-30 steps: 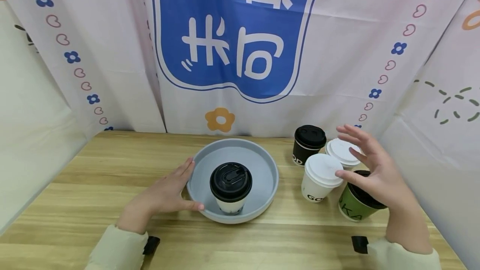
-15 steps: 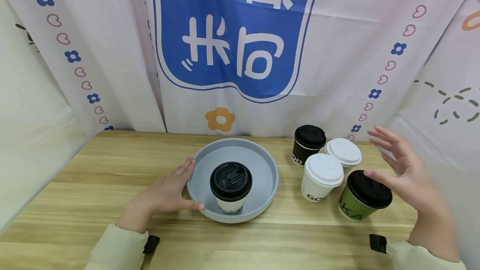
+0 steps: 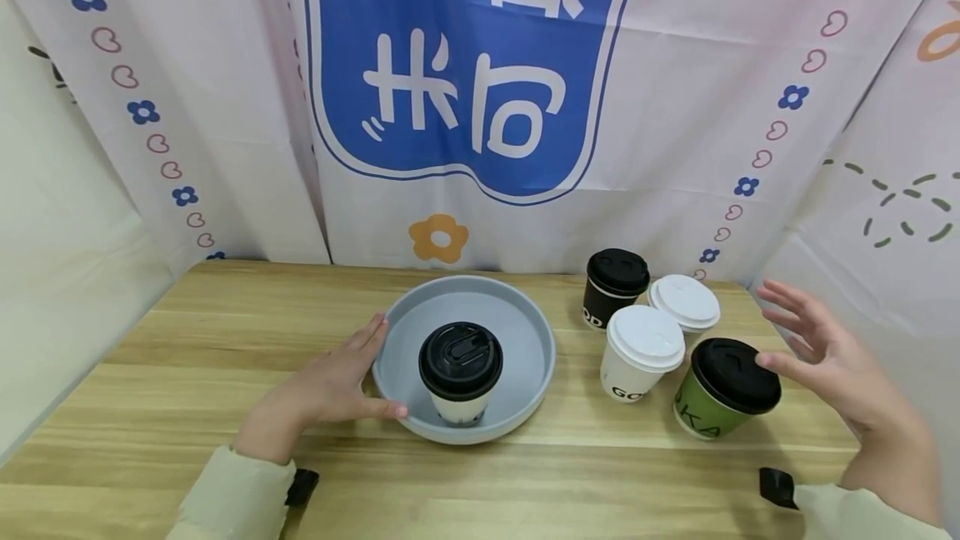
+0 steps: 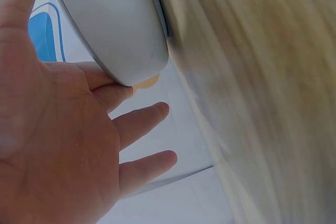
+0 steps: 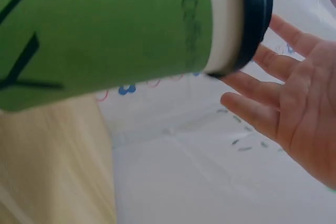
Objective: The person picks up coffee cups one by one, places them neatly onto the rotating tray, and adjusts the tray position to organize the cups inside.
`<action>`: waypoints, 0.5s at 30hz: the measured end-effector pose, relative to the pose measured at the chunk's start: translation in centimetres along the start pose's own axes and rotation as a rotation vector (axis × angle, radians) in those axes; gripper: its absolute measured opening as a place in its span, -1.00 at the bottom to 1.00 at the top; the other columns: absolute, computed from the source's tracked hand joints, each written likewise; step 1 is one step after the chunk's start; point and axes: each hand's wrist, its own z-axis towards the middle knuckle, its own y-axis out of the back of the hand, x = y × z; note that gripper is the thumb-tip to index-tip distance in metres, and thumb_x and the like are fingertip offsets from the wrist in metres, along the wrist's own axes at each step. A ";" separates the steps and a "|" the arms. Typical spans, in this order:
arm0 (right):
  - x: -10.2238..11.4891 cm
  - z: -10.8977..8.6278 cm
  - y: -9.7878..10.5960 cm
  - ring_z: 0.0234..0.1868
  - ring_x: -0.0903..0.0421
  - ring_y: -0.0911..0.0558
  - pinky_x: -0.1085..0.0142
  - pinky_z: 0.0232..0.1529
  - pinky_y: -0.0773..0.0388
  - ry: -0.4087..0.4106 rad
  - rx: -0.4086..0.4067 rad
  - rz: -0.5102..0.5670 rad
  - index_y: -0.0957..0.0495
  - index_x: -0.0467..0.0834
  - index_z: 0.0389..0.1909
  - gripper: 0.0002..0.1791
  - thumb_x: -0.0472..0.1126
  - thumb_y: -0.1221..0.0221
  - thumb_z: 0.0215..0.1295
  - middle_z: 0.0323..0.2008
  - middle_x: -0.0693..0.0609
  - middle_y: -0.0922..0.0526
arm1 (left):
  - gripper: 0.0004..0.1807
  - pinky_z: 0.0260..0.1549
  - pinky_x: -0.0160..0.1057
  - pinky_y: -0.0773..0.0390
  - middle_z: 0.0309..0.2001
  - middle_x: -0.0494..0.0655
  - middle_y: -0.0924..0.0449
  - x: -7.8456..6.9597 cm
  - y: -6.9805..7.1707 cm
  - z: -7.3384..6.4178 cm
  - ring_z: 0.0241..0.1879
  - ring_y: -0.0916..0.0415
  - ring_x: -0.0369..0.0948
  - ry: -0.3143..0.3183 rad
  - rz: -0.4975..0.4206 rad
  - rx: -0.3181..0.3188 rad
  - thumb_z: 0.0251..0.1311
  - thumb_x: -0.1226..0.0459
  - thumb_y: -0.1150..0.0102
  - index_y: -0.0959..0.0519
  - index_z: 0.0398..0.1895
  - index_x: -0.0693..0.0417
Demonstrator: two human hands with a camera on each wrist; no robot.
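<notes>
Green cup [image 3: 722,394] near the counter's [image 3: 570,490] right edge seems reached for, the spread, empty right hand [image 3: 842,369] needing to close.

Left hand [image 3: 326,388] splayed — right hand [image 3: 840,369] raised, likewise splayed.

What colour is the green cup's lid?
Black. The lid of the green cup shows best in the head view.

Printed white cloth [image 3: 480,107] behind a wooden table [image 3: 450,490]
</notes>
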 end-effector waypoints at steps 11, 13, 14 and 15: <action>-2.7 -0.5 1.0 0.16 0.68 -0.29 0.67 -0.08 -0.36 -0.100 0.176 -0.059 0.02 0.04 0.58 -0.08 -0.48 -0.15 0.30 0.33 0.56 -0.19 | 0.44 0.26 0.52 -0.13 0.61 0.20 0.26 0.2 -0.2 0.1 0.53 0.08 0.29 0.002 0.008 0.000 -0.14 -0.45 -0.28 0.15 0.59 0.23; -2.8 -0.5 0.9 0.16 0.66 -0.32 0.64 -0.06 -0.38 -0.098 0.200 -0.057 0.00 0.02 0.57 -0.09 -0.48 -0.15 0.29 0.33 0.57 -0.19 | 0.44 0.26 0.53 -0.11 0.61 0.19 0.26 0.2 -0.2 0.1 0.53 0.08 0.29 0.006 0.013 0.002 -0.15 -0.46 -0.27 0.15 0.59 0.23; -2.9 -0.6 0.9 0.16 0.65 -0.32 0.63 -0.05 -0.38 -0.096 0.209 -0.054 0.00 0.01 0.57 -0.09 -0.49 -0.16 0.28 0.32 0.58 -0.20 | 0.44 0.26 0.53 -0.11 0.61 0.19 0.25 0.1 -0.1 0.1 0.53 0.08 0.29 0.008 0.017 0.002 -0.15 -0.46 -0.27 0.14 0.59 0.22; -2.9 -0.6 0.8 0.16 0.64 -0.33 0.63 -0.04 -0.38 -0.095 0.216 -0.052 -0.02 0.00 0.56 -0.09 -0.49 -0.16 0.27 0.32 0.57 -0.21 | 0.44 0.26 0.53 -0.11 0.61 0.18 0.25 0.1 -0.1 0.1 0.53 0.08 0.28 0.009 0.020 0.003 -0.15 -0.47 -0.26 0.14 0.59 0.22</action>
